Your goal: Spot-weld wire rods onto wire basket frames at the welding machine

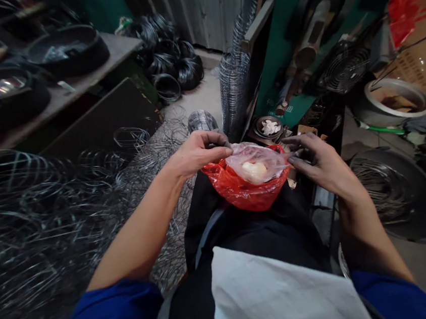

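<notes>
Red bag, one, holds one clear bag; left hand and right hand pinch clear bag's edges.

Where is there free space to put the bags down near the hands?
Bare floor between the black wire coils and the spring stack. The white cloth on the lap, below the red bag. Loose wire rings crowd the left; pans crowd the right.

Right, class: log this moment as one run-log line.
left hand: pinching clear bag | right hand: at clear bag's other edge | clear bag: inside red bag, on lap | surroundings: wire coils
</notes>
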A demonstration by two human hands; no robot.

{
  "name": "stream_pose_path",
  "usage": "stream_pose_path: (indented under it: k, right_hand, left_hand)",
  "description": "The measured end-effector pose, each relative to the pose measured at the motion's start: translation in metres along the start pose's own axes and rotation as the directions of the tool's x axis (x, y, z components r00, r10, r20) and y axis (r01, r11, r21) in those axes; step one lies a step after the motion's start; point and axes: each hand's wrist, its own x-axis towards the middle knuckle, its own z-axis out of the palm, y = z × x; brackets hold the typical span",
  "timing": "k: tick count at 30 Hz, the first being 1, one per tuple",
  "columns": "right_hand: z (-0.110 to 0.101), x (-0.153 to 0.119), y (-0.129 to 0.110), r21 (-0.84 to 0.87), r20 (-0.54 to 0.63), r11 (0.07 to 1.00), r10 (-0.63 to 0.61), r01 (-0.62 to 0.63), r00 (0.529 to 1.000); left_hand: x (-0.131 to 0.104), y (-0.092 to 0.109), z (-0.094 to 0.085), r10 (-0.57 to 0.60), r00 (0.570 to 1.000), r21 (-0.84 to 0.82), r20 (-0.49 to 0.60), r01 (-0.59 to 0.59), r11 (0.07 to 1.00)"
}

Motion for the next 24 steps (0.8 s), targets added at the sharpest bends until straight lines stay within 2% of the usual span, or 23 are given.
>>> stream_pose_path:
  k: [2, 4, 5, 8, 12, 16, 20, 22, 24]
  right_hand:
    - [0.0, 0.002, -0.004, -0.002, 0.014, 0.999, -0.036, 0.036, 0.999]
    - [0.001, 0.003, -0.003, 0.009, 0.01, 0.999, -0.039, 0.039, 0.999]
    - [0.002, 0.002, -0.002, 0.014, 0.005, 0.999, -0.03, 0.03, 1.0]
    - [0.005, 0.0, 0.002, 0.058, -0.016, 0.998, 0.008, -0.008, 1.0]
    - [0.011, -0.006, 0.011, 0.31, -0.038, 0.944, 0.133, -0.115, 0.99]
    - [0.025, -0.017, 0.033, 0.443, -0.081, 0.862, 0.311, -0.246, 0.947]
    - [0.055, -0.026, 0.058, 0.604, 0.026, 0.689, 0.485, -0.401, 0.874]
    - [0.072, -0.025, 0.066, 0.592, 0.044, 0.687, 0.496, -0.423, 0.867]
    - [0.084, -0.022, 0.068, 0.556, -0.025, 0.75, 0.446, -0.359, 0.895]
  left_hand:
    - [0.001, -0.004, 0.004, 0.038, 0.99, 0.17, -0.134, -0.015, 0.985]
    - [0.004, -0.012, 0.006, 0.078, 0.951, 0.386, -0.3, 0.046, 0.921]
    - [0.007, -0.017, 0.006, 0.086, 0.933, 0.468, -0.35, 0.094, 0.879]
    - [0.014, -0.034, 0.008, 0.005, 0.939, 0.558, -0.343, 0.2, 0.806]
    - [0.022, -0.058, 0.011, -0.14, 0.966, 0.496, -0.216, 0.232, 0.837]
    - [0.021, -0.072, 0.013, -0.208, 0.961, 0.283, -0.18, 0.253, 0.925]
    - [0.017, -0.072, 0.013, -0.282, 0.943, 0.087, -0.176, 0.3, 0.95]
    - [0.016, -0.07, 0.014, -0.307, 0.934, 0.038, -0.18, 0.319, 0.947]
    - [0.014, -0.067, 0.014, -0.319, 0.928, 0.04, -0.193, 0.332, 0.942]
